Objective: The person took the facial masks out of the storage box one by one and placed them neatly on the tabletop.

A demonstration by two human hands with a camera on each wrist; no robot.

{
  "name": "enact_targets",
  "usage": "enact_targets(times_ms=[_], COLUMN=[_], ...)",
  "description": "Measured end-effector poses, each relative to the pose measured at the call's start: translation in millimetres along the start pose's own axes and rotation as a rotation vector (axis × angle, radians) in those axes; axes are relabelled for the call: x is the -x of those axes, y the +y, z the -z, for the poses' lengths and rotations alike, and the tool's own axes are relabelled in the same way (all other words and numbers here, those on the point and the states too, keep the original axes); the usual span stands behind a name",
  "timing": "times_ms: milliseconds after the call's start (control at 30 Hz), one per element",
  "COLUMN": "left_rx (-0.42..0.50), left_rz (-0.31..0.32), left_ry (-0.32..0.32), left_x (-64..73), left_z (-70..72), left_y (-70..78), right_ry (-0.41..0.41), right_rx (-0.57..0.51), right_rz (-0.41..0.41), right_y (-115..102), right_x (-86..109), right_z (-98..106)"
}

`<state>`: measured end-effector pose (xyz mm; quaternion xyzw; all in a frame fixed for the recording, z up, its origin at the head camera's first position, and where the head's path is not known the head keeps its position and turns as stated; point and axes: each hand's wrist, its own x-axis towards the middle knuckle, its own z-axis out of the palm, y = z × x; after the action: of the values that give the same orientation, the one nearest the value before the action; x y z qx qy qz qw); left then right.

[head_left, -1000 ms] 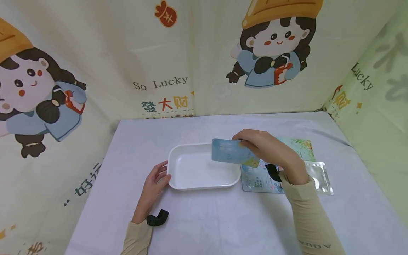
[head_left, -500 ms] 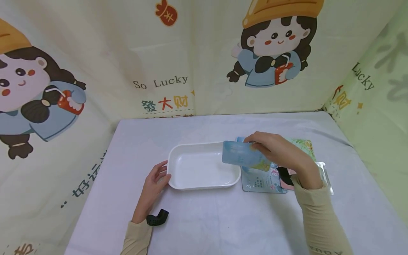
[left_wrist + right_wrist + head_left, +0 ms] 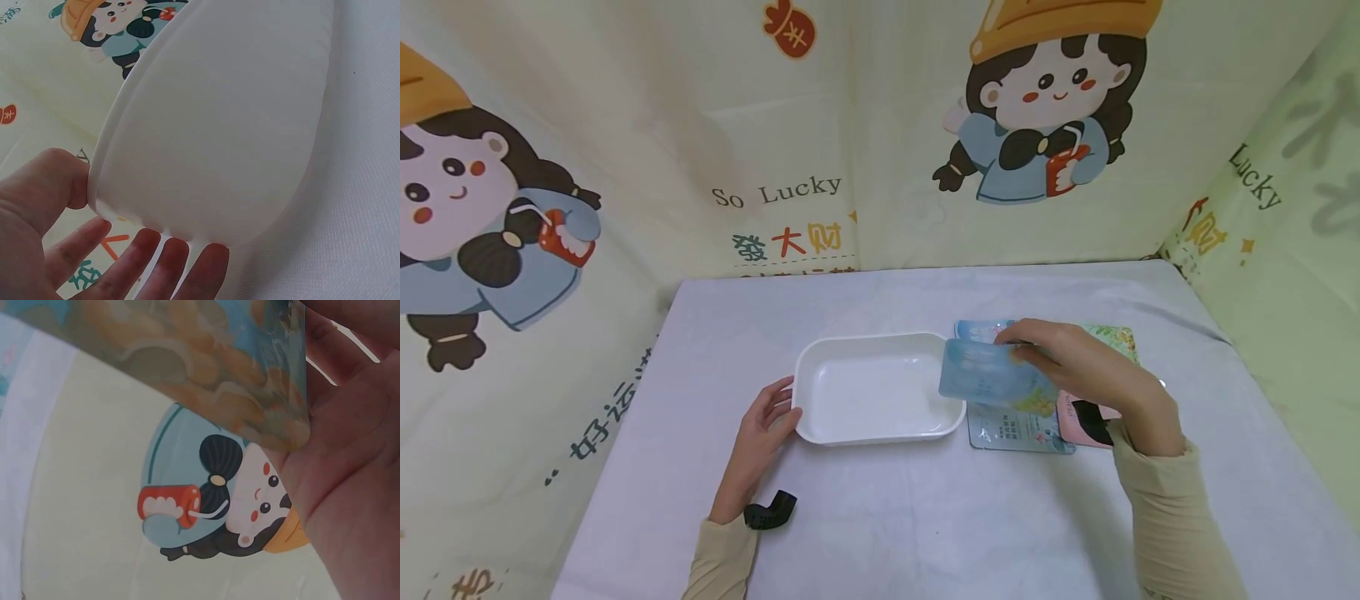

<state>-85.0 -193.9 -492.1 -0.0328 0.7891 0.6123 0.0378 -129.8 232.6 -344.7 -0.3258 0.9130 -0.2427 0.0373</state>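
Observation:
In the head view my right hand [image 3: 1075,362] pinches a flat blue sheet mask packet [image 3: 981,371] by its upper edge. The packet hangs over the right end of a white tray [image 3: 865,400] and partly covers other packets. The right wrist view catches the packet's brownish patterned side [image 3: 206,369] beside my palm [image 3: 356,444]. At the tray's left end, my left hand [image 3: 762,429] grips the rim. The left wrist view has the thumb at the rim and the fingertips [image 3: 212,256] against the tray's outer wall [image 3: 219,137].
Right of the tray lie several packets: a silver-blue one [image 3: 1018,435], a pink one [image 3: 1075,421], a green one [image 3: 1116,342] and a blue one [image 3: 973,331]. The white cloth [image 3: 880,517] covers the table, with a printed curtain [image 3: 895,150] behind.
My right hand has moved right and slightly toward me with the packet, from over the tray to its right end. The left hand and the tray stay in place.

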Motion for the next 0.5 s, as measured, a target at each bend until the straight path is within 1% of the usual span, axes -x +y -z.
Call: enact_targets(times_ms=[133, 233, 400, 500], left_rx=[0.008, 0.019, 0.008, -0.009], left_rz=[0.017, 0.019, -0.014, -0.025], left_ry=[-0.015, -0.025, -0.030, -0.028], left_x=[0.6, 3.1, 8.7, 10.3], left_z=[0.7, 0.7, -1.0, -1.8], left_y=[4.2, 12.0, 26.9, 30.1], right_ry=[-0.004, -0.016, -0.020, -0.010], right_rx=[0.004, -0.007, -0.009, -0.002], right_rz=[-0.012, -0.027, -0.042, -0.041], right_y=[1.8, 2.6, 4.3, 5.7], right_x=[6.3, 10.8, 17.3, 21.2], right_z=[2.4, 4.0, 6.4, 7.3])
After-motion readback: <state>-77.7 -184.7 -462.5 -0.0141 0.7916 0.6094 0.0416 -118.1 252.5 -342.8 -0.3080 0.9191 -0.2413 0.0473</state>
